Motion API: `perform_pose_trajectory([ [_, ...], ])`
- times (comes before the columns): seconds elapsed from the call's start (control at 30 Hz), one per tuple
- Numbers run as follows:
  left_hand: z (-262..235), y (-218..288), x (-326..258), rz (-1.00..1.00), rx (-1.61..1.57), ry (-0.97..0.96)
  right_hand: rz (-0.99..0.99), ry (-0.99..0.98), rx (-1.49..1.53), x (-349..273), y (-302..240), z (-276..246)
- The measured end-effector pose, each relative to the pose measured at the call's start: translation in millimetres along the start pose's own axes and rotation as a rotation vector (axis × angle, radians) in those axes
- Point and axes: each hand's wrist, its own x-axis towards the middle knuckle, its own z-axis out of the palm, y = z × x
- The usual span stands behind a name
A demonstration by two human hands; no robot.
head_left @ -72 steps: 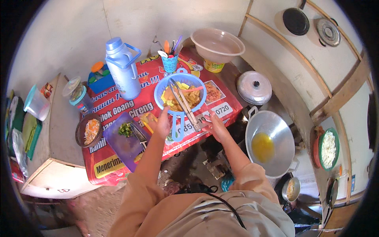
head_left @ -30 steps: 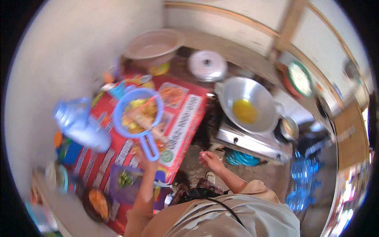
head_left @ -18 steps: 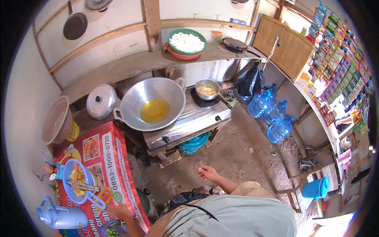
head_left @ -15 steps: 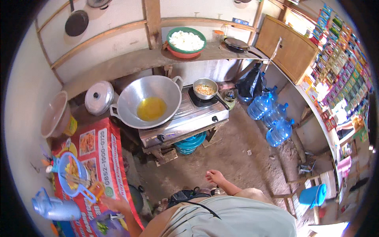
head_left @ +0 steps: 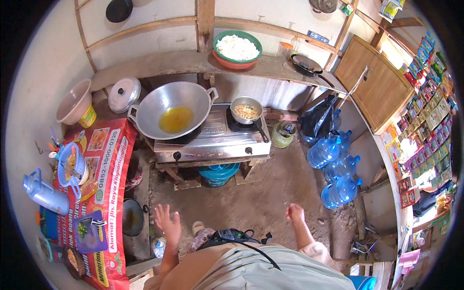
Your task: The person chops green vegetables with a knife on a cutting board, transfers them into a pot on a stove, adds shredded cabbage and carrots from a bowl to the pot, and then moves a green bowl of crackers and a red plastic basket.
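A dark pan (head_left: 119, 9) hangs on the wall (head_left: 159, 9) at the upper left. At the upper right is a wooden cupboard (head_left: 382, 92) — strips of colourful sachets (head_left: 427, 125) hang near the right edge. Right of centre, blue plastic jugs (head_left: 340, 193) cluster on the floor (head_left: 278, 191) — just above them, a black bag (head_left: 318, 118).

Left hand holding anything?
No, the left hand is open, its fingers spread apart with nothing between them.

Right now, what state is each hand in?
Left hand: open and spread, holding nothing.
Right hand: loosely curled closed, nothing visible in it.
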Motion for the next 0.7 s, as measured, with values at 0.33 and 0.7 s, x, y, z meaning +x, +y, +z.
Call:
perform_pose_trajectory([
  [0.33, 51, 101, 91, -0.168, -0.709, -0.101, -0.399, -0.240, 0.064, 106, -246, 79],
  [0.7, 166, 301, 173, 0.065, -0.801, -0.387, -0.342, -0.538, 0.034, 216, -370, 109],
])
